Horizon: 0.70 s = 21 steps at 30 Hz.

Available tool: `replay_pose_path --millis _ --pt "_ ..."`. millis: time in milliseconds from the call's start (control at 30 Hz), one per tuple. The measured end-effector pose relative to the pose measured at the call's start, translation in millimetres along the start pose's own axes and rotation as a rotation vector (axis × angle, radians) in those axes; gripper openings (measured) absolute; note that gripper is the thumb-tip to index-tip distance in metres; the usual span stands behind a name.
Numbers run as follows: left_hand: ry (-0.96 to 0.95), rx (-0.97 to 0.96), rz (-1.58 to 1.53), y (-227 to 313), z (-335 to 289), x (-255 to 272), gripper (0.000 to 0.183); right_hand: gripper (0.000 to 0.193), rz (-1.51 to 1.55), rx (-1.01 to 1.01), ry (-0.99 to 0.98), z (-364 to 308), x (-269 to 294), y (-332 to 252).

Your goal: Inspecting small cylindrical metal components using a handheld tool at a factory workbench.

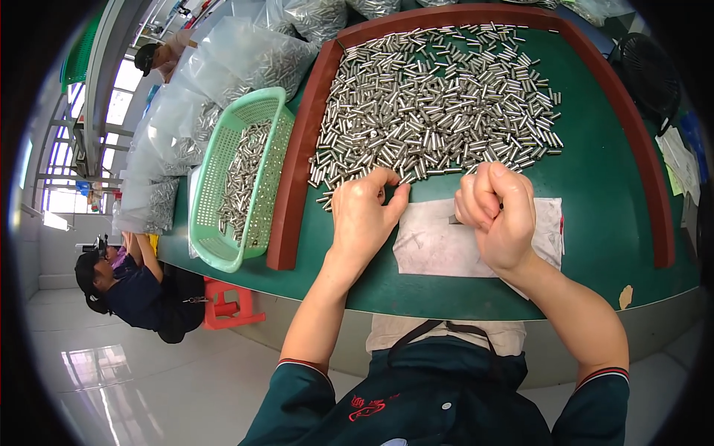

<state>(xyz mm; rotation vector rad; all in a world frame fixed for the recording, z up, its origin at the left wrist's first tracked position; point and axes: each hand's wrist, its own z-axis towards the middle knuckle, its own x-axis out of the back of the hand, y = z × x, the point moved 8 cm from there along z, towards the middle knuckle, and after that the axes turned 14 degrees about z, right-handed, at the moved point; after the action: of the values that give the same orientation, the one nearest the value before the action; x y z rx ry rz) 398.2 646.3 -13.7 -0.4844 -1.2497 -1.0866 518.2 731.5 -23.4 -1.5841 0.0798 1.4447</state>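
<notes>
A broad heap of short shiny metal pins [431, 104] covers the green tabletop in front of me. My left hand [359, 212] is at the heap's near edge, thumb and forefinger curled toward each other beside the pins; what lies between them is hidden. To its right, my right hand [500, 215] is closed in a loose fist, palm side up, above a stained white cloth [428, 249]. A small grey metal end shows at the fist's left side, seemingly a pin; the rest is covered by the fingers.
A brown raised rim [294, 178] borders the heap left, back and right. Left of it stands a light green basket [208, 215] of pins, with clear bags of pins [279, 63] beyond. A black fan [648, 70] is at right. Co-workers [137, 286] sit at left near a red stool [230, 305].
</notes>
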Motion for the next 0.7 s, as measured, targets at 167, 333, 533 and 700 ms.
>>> replay_pose_path --millis 167,333,533,700 --pt "-0.072 -0.082 -0.166 18 -9 5 0.008 0.037 -0.002 0.001 0.007 0 4 0" --pt "-0.1 -0.291 -0.223 45 -21 1 0.01 0.037 0.075 0.01 -0.005 0 4 0" --pt "-0.189 -0.224 -0.161 35 -22 -12 0.013 0.038 0.107 -0.015 -0.001 3 7 -4" --pt "-0.187 -0.182 -0.19 37 -21 -10 0.008 0.038 0.055 -0.015 0.042 1 10 -4"
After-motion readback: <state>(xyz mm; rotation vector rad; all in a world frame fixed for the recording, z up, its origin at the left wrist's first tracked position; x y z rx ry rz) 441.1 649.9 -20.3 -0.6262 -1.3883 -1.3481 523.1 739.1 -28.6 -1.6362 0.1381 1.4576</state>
